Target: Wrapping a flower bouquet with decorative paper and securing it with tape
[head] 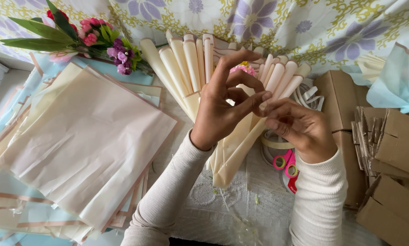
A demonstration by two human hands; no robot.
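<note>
We see both hands meeting over the middle of the table (241,214), which is covered with a white lace cloth. The left hand (225,107) is raised with its fingers spread and curled, its fingertips pinching at something small against the right hand (300,127); what sits in that narrow grip is too small for us to tell, perhaps a strip of tape. The right hand's grip is likewise pinched close, thumb to forefinger, touching the left fingertips.

Just behind and under the hands lies a fan of cream paper cones (190,64), spread out with their points gathered toward us, and a small pink flower (243,69) peeks out at the centre. Beneath the right wrist we spot pink-handled scissors (286,166) next to loops of cream ribbon (304,95).

To the left sits a stack of cream wrapping sheets (86,141) edged in pink. At the top left lies a bunch of artificial flowers (95,38) with green leaves. On the right, folded cardboard boxes (391,150) are piled up.
</note>
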